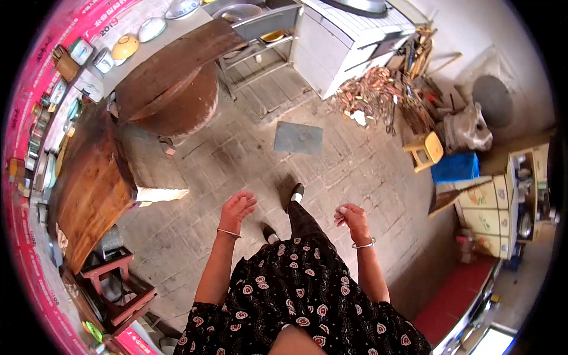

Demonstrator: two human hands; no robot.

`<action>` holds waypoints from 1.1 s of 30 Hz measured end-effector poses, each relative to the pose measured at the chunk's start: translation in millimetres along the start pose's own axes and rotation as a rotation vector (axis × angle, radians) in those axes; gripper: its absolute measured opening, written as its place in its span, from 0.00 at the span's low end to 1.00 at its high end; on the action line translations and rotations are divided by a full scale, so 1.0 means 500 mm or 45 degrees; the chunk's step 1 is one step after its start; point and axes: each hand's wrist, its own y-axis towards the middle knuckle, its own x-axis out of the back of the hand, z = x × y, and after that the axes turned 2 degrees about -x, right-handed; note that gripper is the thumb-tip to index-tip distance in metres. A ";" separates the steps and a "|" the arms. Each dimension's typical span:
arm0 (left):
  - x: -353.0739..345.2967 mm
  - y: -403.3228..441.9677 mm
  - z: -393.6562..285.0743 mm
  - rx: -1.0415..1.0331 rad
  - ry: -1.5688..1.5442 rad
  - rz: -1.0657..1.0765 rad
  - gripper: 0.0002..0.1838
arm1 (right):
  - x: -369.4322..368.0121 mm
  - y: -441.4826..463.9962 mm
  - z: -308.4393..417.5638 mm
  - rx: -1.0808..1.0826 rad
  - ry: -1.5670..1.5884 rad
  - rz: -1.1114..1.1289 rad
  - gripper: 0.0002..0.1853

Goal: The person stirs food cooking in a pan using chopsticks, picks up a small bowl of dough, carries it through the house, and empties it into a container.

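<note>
My left hand (pixel 238 207) hangs in the air in front of me, its fingers loosely bent and apart, with nothing in it. A thin bracelet (pixel 229 233) circles that wrist. My right hand (pixel 352 219) is raised on the other side, fingers curled in towards the palm; no object shows in it. It wears a silver bangle (pixel 363 243). Neither hand touches anything. Below them lies the paved floor (pixel 367 177), where my dark shoes (pixel 297 191) are set one ahead of the other, as in a stride.
A wooden table (pixel 94 177) and a large brown vat with a wooden board (pixel 177 65) stand left. Ahead are a grey mat (pixel 298 138), a white-tiled stove (pixel 325 47) and firewood (pixel 373 92). At right are a yellow stool (pixel 425 149), a blue box (pixel 454 167) and cabinets (pixel 485 213).
</note>
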 end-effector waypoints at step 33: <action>-0.154 0.817 -0.547 -0.211 -0.029 -0.116 0.26 | -0.347 0.871 0.706 0.124 -0.292 0.433 0.10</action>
